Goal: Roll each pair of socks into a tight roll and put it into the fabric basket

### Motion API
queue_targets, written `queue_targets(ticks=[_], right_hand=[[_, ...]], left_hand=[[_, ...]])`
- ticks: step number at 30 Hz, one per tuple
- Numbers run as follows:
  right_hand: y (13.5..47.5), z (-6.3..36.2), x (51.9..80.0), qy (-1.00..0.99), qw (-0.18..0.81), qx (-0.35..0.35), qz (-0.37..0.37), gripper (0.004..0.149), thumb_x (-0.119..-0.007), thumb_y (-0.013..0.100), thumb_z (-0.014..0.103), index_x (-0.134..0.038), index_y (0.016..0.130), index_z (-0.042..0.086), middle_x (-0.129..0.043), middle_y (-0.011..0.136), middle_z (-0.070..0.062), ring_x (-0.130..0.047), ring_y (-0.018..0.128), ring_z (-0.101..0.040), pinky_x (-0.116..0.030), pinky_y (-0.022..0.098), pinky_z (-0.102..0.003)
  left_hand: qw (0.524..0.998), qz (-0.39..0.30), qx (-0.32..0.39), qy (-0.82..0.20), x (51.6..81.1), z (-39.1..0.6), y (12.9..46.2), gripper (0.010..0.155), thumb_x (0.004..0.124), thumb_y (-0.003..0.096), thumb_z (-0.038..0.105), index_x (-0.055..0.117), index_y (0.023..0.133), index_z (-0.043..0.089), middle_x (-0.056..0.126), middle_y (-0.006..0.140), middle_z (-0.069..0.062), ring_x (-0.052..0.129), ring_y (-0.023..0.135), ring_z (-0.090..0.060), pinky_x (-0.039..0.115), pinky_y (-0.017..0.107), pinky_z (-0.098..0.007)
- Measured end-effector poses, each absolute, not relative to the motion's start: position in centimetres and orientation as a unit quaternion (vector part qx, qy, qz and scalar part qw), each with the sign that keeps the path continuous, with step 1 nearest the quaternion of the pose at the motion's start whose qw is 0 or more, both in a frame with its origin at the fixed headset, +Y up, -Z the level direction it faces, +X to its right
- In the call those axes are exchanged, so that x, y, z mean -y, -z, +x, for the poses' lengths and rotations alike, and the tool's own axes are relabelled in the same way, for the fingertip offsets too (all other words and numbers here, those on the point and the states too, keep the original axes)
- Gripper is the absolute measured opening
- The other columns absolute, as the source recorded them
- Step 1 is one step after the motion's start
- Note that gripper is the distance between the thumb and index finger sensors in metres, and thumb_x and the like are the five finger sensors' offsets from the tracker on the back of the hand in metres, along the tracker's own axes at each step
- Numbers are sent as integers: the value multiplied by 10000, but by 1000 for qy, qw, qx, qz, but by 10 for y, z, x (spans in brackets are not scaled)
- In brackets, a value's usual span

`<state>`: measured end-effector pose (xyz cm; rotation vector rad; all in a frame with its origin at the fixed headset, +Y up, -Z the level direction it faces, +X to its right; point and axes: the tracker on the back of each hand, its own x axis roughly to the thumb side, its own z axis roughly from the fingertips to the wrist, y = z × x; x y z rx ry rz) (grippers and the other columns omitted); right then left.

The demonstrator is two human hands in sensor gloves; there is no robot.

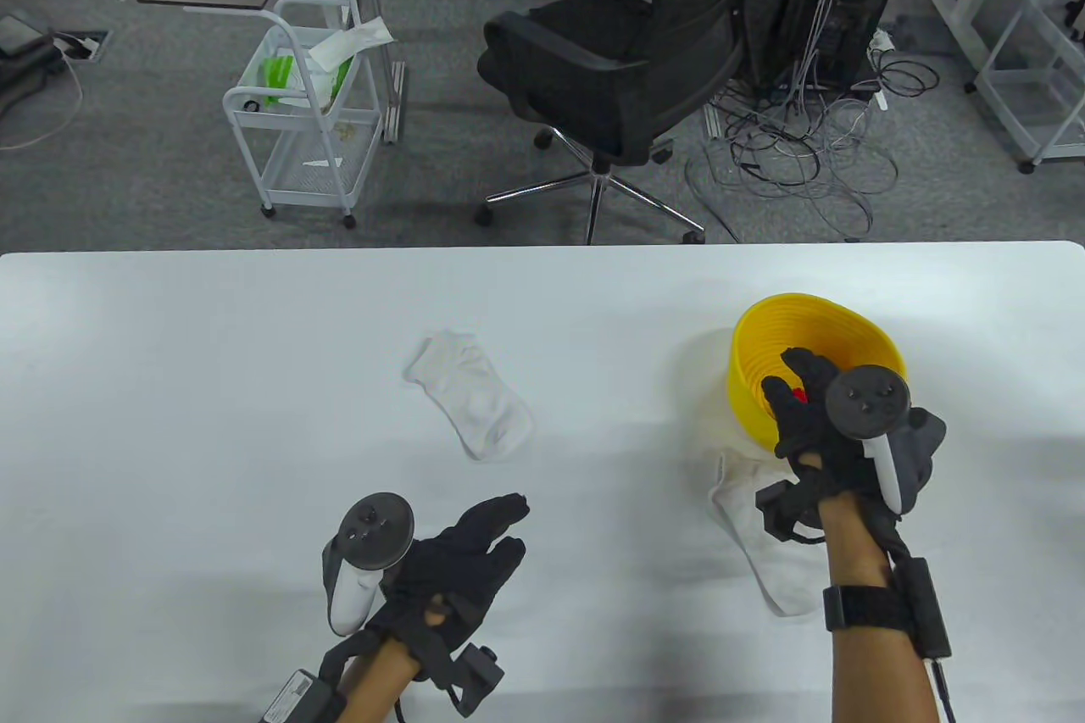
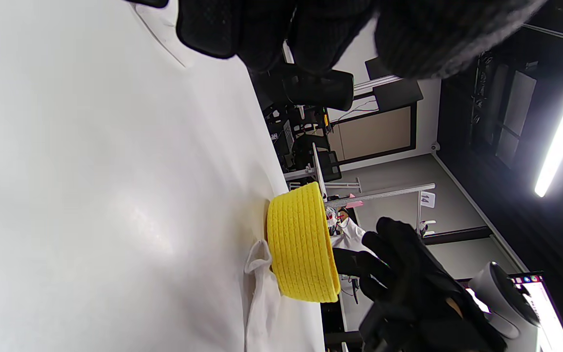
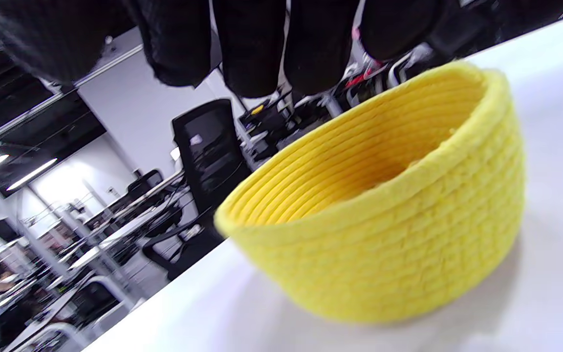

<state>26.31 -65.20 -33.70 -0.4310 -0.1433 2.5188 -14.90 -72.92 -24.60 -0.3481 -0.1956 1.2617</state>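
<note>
The right hand (image 1: 818,418), fingers loosely spread and empty, hovers over the yellow fabric basket (image 1: 767,333); one white sock (image 1: 763,536) lies just behind its wrist, lengthwise toward the person.

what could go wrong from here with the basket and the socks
The right hand hangs over the near rim of the yellow basket, which looks light; catching the rim could tip or slide it. One white sock lies partly under that forearm and against the basket, so a pull-back may drag it. The other white sock lies apart near mid-table, so the pair may end up rolled unevenly if not lined up first.
</note>
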Motion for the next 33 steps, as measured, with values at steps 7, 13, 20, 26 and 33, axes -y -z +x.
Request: queue_targets(ticks=[7,13,20,26,33], right_hand=[[308,242,642,-937,333,36,-94,683,-759,382,638,-642,996,363,-702,1094,-10,-742,997,-312,-663,664,-554],[295,231,663,-953,291,-9,-84,593,-809,395,549,-718,951,360,-813,1020,5,-869,906,-266,-744,610,-515],[302,224,705,-971,203,-46,-114,476,-831,420,431,-784,892,395,-884,957,38,-937,840,-230,-785,579,-491],[316,218,725,-978,137,-58,-146,472,-831,423,397,-766,887,454,-865,976,43,-932,848,-218,-789,585,-481],[332,214,744,-979,80,-72,-171,502,-830,426,372,-721,907,465,-904,940,50,-985,786,-192,-835,543,-444]], left_hand=[[788,-155,89,-589,727,-152,244,670,740,402,518,631,1012,263,577,1105,-64,591,1042,-333,458,730,-527],[790,-153,90,-587,726,-154,244,670,738,402,520,632,1012,264,575,1107,-64,593,1041,-333,462,729,-528],[793,-158,89,-581,726,-155,244,669,737,403,520,632,1013,263,585,1103,-67,599,1039,-335,466,728,-528],[795,-163,89,-578,727,-155,244,670,737,404,518,633,1013,260,587,1102,-68,601,1038,-336,467,727,-528],[797,-170,90,-573,727,-154,244,668,737,404,516,633,1013,260,589,1102,-71,603,1036,-338,469,726,-530]])
